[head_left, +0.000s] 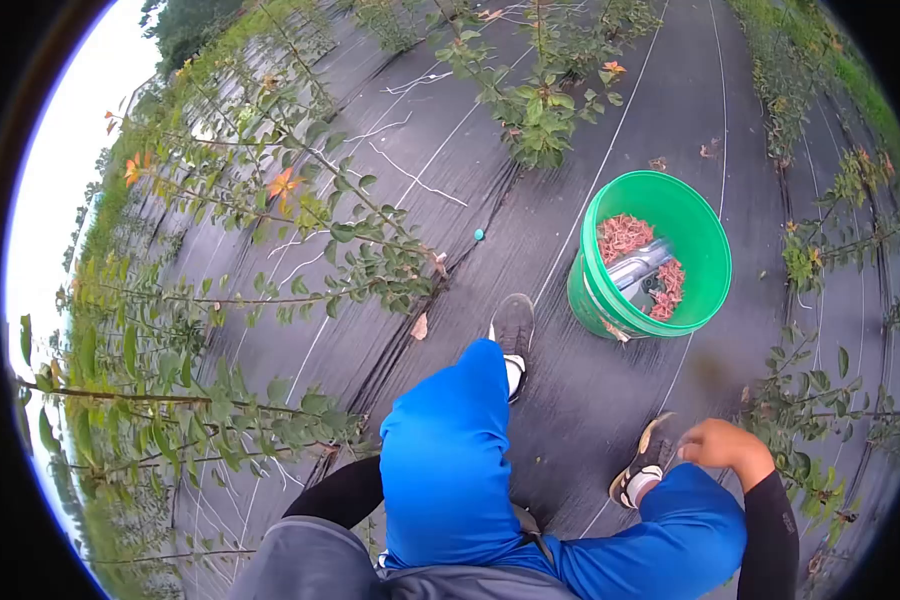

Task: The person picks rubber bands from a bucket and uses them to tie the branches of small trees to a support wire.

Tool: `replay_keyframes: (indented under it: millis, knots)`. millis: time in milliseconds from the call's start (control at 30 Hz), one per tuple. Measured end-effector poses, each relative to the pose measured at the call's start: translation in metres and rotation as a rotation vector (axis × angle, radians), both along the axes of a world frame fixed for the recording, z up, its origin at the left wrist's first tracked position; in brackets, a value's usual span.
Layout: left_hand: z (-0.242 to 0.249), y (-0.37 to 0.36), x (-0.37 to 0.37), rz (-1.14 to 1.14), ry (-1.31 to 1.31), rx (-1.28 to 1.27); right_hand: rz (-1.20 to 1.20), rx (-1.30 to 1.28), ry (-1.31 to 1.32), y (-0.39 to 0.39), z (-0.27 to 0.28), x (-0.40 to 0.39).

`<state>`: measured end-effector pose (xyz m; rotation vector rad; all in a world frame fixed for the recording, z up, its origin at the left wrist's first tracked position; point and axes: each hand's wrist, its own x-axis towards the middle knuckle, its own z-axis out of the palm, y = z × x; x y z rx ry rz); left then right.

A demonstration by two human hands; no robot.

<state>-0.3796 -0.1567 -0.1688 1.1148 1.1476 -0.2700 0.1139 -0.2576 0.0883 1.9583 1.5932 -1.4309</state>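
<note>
My right hand [720, 445] is beside my right knee, above the right shoe [645, 455]. Its fingers are curled in; whatever may be inside them is hidden. My left hand is out of sight; only the black left sleeve [338, 495] shows, running behind my blue-clad left leg [445, 460]. A green bucket [710, 245] stands upright on the ground ahead of my feet, apart from both hands. In it lie many small pinkish-red strips [625, 236] and a shiny grey, partly see-through object [638, 265] that I cannot identify.
Black ground fabric [570, 420] with white lines covers the ground. Leafy young trees [540, 115] stand in rows, with branches [170, 400] reaching in from the left and more plants [820, 410] at right. A small turquoise object [479, 235] and a dry leaf [420, 326] lie near my left shoe [512, 325].
</note>
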Motion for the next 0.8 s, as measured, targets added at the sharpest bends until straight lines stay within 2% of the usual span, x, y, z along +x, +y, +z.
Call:
replay_keyframes:
  millis: [33,67,100,133,167,233,267,300,333,400,433,500,567,633,700,767,800]
  knots:
    - [-0.005,-0.009,0.004,-0.041,0.005,-0.046,0.147,-0.283,0.031,0.014,-0.011,-0.013]
    - [-0.006,-0.015,0.007,-0.075,0.009,-0.093,0.293,-0.369,0.096,0.021,-0.026,-0.026]
    - [-0.008,-0.022,0.008,-0.101,0.010,-0.138,0.447,-0.503,0.012,0.024,-0.061,-0.042]
    - [-0.009,-0.030,0.007,-0.139,0.023,-0.192,0.516,-0.466,-0.043,0.017,-0.094,-0.055]
    - [-0.007,-0.035,0.008,-0.163,0.027,-0.234,0.642,-0.480,0.058,0.031,-0.101,-0.069]
    - [0.001,-0.043,0.011,-0.193,0.044,-0.326,0.613,-0.537,0.161,0.028,-0.170,-0.092]
    - [0.004,-0.043,0.016,-0.191,0.049,-0.366,0.628,-0.580,0.247,0.040,-0.174,-0.096]
    - [0.009,-0.047,0.021,-0.203,0.058,-0.407,0.554,-0.636,0.280,0.022,-0.219,-0.117]
    - [0.008,-0.042,0.030,-0.200,0.066,-0.428,0.653,-0.587,0.398,0.023,-0.227,-0.130]
    - [0.009,-0.042,0.042,-0.195,0.087,-0.494,0.498,-0.993,0.563,0.005,-0.256,-0.158]
    - [0.012,-0.042,0.047,-0.197,0.103,-0.526,0.497,-1.033,0.596,-0.004,-0.268,-0.166]
    - [0.030,-0.043,0.052,-0.195,0.128,-0.604,0.390,-1.205,0.745,-0.026,-0.254,-0.175]
    - [0.046,-0.030,0.053,-0.179,0.156,-0.627,0.215,-1.251,0.702,0.004,-0.233,-0.147]
    - [0.059,-0.023,0.060,-0.177,0.179,-0.638,0.236,-1.216,0.758,0.026,-0.229,-0.121]
    - [0.075,-0.021,0.064,-0.156,0.214,-0.632,0.458,-1.081,0.803,0.053,-0.215,-0.106]
    - [0.081,-0.015,0.069,-0.143,0.228,-0.611,0.350,-0.892,0.665,0.084,-0.174,-0.081]
    - [0.082,-0.014,0.072,-0.126,0.229,-0.593,0.338,-0.892,0.655,0.098,-0.157,-0.069]
